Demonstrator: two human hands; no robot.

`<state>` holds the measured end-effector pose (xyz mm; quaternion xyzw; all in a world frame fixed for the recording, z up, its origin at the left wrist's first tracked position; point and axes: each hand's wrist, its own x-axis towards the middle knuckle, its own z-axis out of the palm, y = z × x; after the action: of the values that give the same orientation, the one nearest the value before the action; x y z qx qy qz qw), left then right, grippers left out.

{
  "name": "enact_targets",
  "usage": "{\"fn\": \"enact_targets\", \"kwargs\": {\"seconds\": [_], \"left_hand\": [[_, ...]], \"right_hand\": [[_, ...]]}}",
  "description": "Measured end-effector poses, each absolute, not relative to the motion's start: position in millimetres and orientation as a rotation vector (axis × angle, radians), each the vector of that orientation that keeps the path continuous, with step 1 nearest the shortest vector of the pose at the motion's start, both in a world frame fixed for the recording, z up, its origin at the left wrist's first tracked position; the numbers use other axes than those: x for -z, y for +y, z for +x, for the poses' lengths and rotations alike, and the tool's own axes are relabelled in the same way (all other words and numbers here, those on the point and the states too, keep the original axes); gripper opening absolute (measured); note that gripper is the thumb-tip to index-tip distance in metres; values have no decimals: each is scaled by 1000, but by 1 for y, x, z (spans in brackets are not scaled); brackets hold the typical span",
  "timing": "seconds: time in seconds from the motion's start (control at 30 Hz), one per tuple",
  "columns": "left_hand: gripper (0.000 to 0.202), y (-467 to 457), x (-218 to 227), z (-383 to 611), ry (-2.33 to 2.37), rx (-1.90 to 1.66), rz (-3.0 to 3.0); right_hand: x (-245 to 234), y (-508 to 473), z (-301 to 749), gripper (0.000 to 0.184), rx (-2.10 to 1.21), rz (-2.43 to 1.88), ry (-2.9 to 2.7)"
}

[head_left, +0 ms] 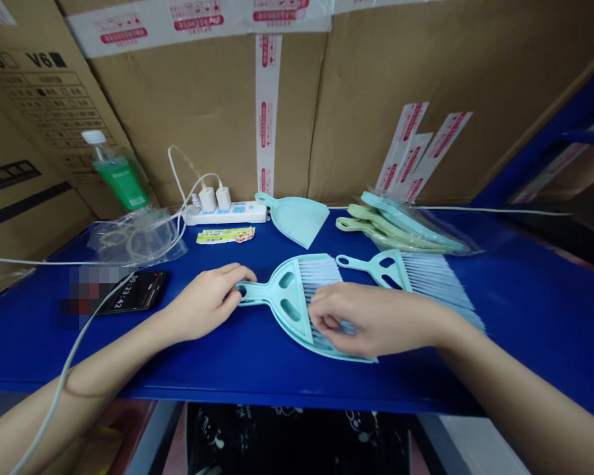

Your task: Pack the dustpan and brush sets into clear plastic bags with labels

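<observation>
A light-blue hand brush [290, 293] lies on top of a matching dustpan [297, 336] near the front of the blue table, their handles together at the left. My left hand [210, 300] is closed on the handle ends, pinching them between thumb and fingers. Over the pale bristles rests my right hand [356, 320], its fingers curled down onto them; the fingertips are partly hidden. Behind my right wrist lies a second light-blue hand brush [393, 269]. Farther back is another dustpan [299, 219], handle pointing left.
Plastic-wrapped green and blue sets [400, 224] lie at the back right. A power strip [232, 212] with chargers stands by the cardboard wall. At left are a bottle [121, 178], clear plastic bags [133, 241], a phone [136, 291] and a white cable [74, 349] crossing my left forearm.
</observation>
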<state>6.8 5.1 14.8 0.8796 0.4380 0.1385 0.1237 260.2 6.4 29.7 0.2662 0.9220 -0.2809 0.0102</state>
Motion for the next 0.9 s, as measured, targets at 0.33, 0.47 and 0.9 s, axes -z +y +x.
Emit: {"fn": "enact_targets", "kwargs": {"seconds": [0.33,0.47,0.9], "left_hand": [[32,4,-16,7,1283,-391,2560],[32,4,-16,7,1279,-400,2561],[32,4,-14,7,1267,-389,2580]], "right_hand": [[-34,7,264,23,948,854,2798],[-35,9,267,21,946,883,2806],[-33,15,268,16,1071,807,2824]]}}
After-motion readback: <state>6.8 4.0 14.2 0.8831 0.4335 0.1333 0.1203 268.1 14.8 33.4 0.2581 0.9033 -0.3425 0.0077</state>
